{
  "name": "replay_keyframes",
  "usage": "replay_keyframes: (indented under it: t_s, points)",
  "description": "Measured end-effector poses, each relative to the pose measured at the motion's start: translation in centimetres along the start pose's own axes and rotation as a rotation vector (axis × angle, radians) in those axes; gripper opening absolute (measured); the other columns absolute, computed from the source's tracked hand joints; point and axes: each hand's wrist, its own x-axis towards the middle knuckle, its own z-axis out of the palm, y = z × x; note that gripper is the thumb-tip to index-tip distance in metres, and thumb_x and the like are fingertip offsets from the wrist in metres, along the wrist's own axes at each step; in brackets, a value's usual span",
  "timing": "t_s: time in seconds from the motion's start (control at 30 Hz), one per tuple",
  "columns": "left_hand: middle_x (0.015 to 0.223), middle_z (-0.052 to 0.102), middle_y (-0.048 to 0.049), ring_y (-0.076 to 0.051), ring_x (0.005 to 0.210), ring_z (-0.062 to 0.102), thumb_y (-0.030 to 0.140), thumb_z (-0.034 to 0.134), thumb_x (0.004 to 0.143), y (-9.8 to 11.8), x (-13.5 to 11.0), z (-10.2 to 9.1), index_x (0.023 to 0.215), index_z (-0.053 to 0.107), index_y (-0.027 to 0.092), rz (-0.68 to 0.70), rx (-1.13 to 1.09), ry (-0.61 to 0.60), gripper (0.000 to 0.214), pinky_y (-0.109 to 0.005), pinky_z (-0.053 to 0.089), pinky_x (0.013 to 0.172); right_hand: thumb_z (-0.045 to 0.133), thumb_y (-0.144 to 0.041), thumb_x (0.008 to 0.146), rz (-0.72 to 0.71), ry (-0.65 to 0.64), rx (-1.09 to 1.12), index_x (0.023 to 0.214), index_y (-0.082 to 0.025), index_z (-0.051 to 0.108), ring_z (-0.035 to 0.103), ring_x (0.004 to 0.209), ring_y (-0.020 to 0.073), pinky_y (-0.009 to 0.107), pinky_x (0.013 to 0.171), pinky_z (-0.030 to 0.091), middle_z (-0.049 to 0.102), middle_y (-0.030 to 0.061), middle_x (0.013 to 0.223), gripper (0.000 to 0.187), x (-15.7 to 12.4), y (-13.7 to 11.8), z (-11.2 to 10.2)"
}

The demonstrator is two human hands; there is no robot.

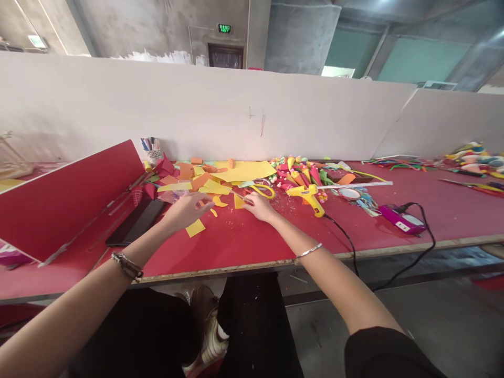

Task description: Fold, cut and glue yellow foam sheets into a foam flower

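Observation:
My left hand (pixel 187 211) is over the left side of the scattered paper, fingers stretched out and slightly apart, with no object clearly in it. Beneath and around it lie yellow and orange paper pieces (pixel 217 187), and a small yellow square (pixel 196 228) rests just in front. My right hand (pixel 260 206) is low over the red tabletop (pixel 236 247), its fingers closed around a slim object too small to name. Touching or close to its fingertips is another yellow paper piece (pixel 238 201). A curved yellow strip (pixel 268 190) lies just beyond this hand.
A yellow glue gun (pixel 311 198) with a long clear stick lies right of my hand, its cord trailing off the edge. Colourful small cones (pixel 297 170), a white-rimmed round item (pixel 349 194) and a purple power socket (pixel 402 219) are further right. A red board (pixel 74 199) stands left.

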Motion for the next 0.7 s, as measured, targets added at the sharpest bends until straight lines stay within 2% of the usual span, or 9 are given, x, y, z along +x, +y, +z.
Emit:
replay_keyframes:
  t_s: [0.1, 0.27, 0.37, 0.47, 0.57, 0.7]
  points:
    - [0.089, 0.063, -0.0049, -0.016, 0.076, 0.056, 0.049, 0.038, 0.078, 0.9, 0.1, 0.7, 0.089, 0.060, 0.018, -0.001, -0.173, -0.053, 0.039, -0.025, 0.042, 0.066, 0.046, -0.028, 0.079, -0.040, 0.000, 0.056, 0.079, -0.013, 0.054, 0.045, 0.069, 0.0116, 0.022, 0.063, 0.033, 0.047, 0.0001, 0.073, 0.017, -0.5, -1.3, -0.9]
    - [0.080, 0.060, -0.0017, -0.013, 0.071, 0.054, 0.047, 0.047, 0.074, 2.9, 0.5, 2.0, 0.086, 0.057, 0.016, -0.005, -0.531, -0.180, 0.035, -0.023, 0.043, 0.064, 0.046, -0.033, 0.080, -0.204, -0.098, 0.254, 0.070, -0.014, 0.052, 0.042, 0.062, 0.0091, 0.021, 0.060, 0.033, 0.043, -0.0029, 0.068, 0.021, -1.7, -4.2, -2.0]
    - [0.062, 0.052, 0.0015, -0.009, 0.058, 0.048, 0.047, 0.048, 0.074, 3.4, 0.7, 2.3, 0.067, 0.053, 0.015, -0.067, -0.612, -0.133, 0.033, -0.021, 0.041, 0.056, 0.047, -0.033, 0.079, -0.229, -0.124, 0.267, 0.069, -0.015, 0.051, 0.042, 0.061, 0.0087, 0.022, 0.058, 0.033, 0.043, -0.0026, 0.069, 0.022, -2.2, -5.4, -2.5]
    - [0.056, 0.049, 0.0014, -0.010, 0.056, 0.047, 0.047, 0.049, 0.073, 3.1, 1.0, 2.0, 0.060, 0.052, 0.015, -0.139, -0.669, -0.087, 0.034, -0.022, 0.042, 0.054, 0.042, -0.035, 0.083, -0.216, -0.017, 0.247, 0.085, -0.015, 0.051, 0.046, 0.066, 0.0096, 0.022, 0.061, 0.036, 0.048, -0.0004, 0.075, 0.022, -2.6, -6.0, -3.2]
    - [0.064, 0.055, -0.0015, -0.011, 0.064, 0.051, 0.044, 0.052, 0.072, 2.7, 1.2, 1.0, 0.064, 0.055, 0.014, -0.229, -0.827, -0.072, 0.031, -0.023, 0.045, 0.058, 0.033, -0.033, 0.088, -0.251, 0.074, 0.105, 0.102, -0.017, 0.048, 0.050, 0.077, 0.0110, 0.023, 0.065, 0.037, 0.053, 0.0033, 0.088, 0.026, -3.2, -6.3, -4.3]
    - [0.065, 0.056, -0.0016, -0.010, 0.065, 0.052, 0.037, 0.061, 0.066, 3.1, 1.2, -0.5, 0.065, 0.059, 0.013, -0.289, -0.949, -0.114, 0.025, -0.022, 0.045, 0.061, 0.030, -0.029, 0.089, -0.351, 0.034, -0.252, 0.101, -0.019, 0.056, 0.050, 0.074, 0.0111, 0.023, 0.059, 0.034, 0.053, 0.0047, 0.092, 0.030, -3.8, -6.8, -5.3]
